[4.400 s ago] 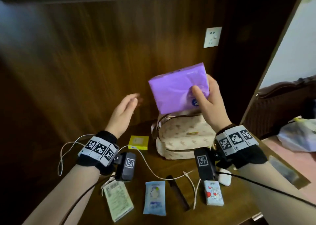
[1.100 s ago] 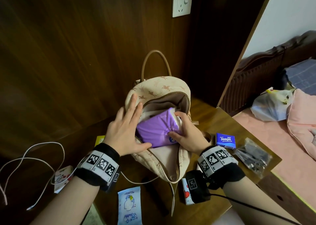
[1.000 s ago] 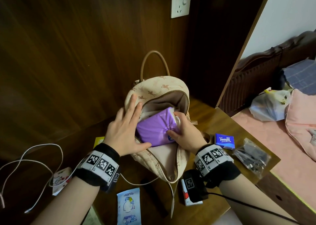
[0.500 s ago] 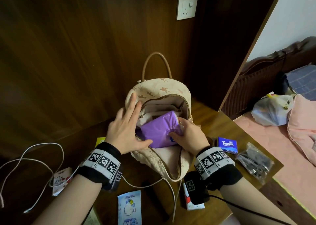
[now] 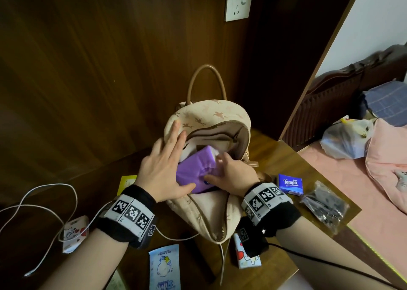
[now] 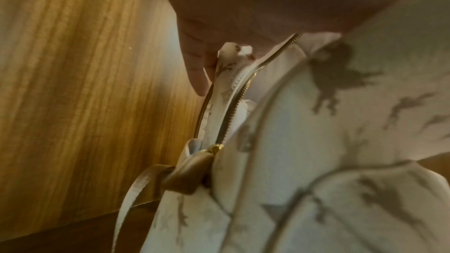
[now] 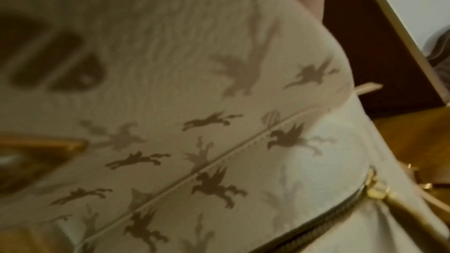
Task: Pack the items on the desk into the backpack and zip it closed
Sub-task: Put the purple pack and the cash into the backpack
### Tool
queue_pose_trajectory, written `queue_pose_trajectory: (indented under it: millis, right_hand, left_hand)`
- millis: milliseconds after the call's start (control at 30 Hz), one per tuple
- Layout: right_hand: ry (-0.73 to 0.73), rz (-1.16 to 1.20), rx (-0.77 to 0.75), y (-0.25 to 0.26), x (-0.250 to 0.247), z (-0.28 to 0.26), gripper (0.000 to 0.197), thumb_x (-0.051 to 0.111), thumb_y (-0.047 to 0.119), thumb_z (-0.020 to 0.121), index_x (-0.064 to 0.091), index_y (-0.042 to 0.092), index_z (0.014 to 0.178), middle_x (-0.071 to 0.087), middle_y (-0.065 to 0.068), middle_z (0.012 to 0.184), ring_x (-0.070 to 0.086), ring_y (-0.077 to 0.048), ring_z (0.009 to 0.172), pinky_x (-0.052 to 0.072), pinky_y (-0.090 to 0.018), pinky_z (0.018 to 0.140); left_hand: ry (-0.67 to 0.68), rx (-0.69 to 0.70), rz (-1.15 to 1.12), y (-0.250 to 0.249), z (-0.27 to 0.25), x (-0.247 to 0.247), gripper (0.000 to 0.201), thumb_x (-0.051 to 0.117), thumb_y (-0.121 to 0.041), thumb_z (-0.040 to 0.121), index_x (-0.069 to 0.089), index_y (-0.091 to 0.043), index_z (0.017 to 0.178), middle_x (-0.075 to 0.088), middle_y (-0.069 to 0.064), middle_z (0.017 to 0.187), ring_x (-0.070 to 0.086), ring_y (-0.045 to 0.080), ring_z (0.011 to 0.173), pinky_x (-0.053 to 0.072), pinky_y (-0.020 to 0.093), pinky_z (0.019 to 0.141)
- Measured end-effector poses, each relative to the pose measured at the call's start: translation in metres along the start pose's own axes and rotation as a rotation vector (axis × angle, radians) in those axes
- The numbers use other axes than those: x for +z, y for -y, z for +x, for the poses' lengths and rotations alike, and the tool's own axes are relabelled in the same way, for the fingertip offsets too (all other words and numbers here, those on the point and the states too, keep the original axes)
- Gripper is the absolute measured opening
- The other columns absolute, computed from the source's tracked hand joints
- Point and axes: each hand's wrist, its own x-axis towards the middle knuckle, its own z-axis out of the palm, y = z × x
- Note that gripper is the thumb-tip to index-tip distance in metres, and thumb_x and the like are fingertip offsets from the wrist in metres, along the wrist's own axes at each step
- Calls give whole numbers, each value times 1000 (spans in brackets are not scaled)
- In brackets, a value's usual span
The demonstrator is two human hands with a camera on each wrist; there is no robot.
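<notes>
A cream backpack (image 5: 211, 118) printed with horses stands on the desk, its top zip wide open. A purple soft pack (image 5: 193, 168) sits partly inside the opening, tilted, with its lower end sticking out. My right hand (image 5: 220, 168) grips the pack, thumb on its front and fingers on its top right corner. My left hand (image 5: 169, 157) lies flat on the left rim of the opening, fingers straight, thumb spread against the front flap. The left wrist view shows a finger (image 6: 197, 72) beside the gold zipper (image 6: 233, 111). The right wrist view shows only backpack fabric (image 7: 219, 122).
Around the bag lie a blue Tempo tissue pack (image 5: 290, 184), a clear bag of dark items (image 5: 326, 206), a blue wipes pack (image 5: 164, 267), a heart-print tissue pack (image 5: 244, 259), a yellow box (image 5: 127, 181) and a white cable (image 5: 44, 201). The desk edge runs along the right, with a bed beyond.
The purple pack went from held in the air above the bag to being inside its mouth, and has slid slightly deeper. My right fingers moved up onto its top corner. The left hand stayed.
</notes>
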Motion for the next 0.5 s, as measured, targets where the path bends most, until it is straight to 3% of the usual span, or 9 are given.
queue_pose_trajectory:
  millis: [67, 167, 300, 400, 500]
  right_hand:
    - [33, -79, -15, 6, 5, -1, 71, 53, 67, 78, 41, 14, 124, 66, -9, 108, 63, -29, 98, 48, -35, 79]
    - [21, -170, -13, 4, 11, 1, 60, 47, 66, 82, 45, 15, 114, 65, -8, 107, 61, -27, 101, 41, -37, 84]
    - [-26, -153, 12, -3, 14, 3, 54, 50, 67, 80, 54, 21, 107, 57, -5, 112, 56, -26, 106, 37, -37, 90]
    - [-11, -96, 11, -6, 13, 6, 53, 57, 60, 80, 50, 17, 110, 63, -5, 109, 59, -27, 104, 41, -37, 88]
    - [59, -62, 5, -13, 8, 10, 53, 55, 54, 84, 46, 14, 117, 66, -8, 109, 61, -30, 104, 44, -37, 88]
  left_hand:
    - [-9, 18, 17, -7, -1, 0, 125, 40, -82, 56, 6, -11, 152, -17, 8, 160, 42, 36, 126, 54, 33, 69]
    - [-22, 23, 11, -8, -1, 1, 125, 48, -80, 56, 9, -10, 152, -12, 9, 160, 44, 37, 124, 55, 35, 66]
    - [-40, 33, -3, -1, -2, 3, 120, 49, -76, 58, 9, -12, 152, -11, 7, 161, 44, 36, 125, 56, 38, 63]
    - [-49, 38, -6, 5, -4, 4, 116, 46, -74, 60, 14, -12, 152, -8, 5, 161, 46, 36, 122, 56, 38, 62]
    - [-66, 66, -40, 16, -5, 7, 109, 52, -68, 66, 14, -15, 152, -12, 1, 161, 43, 38, 126, 57, 40, 70]
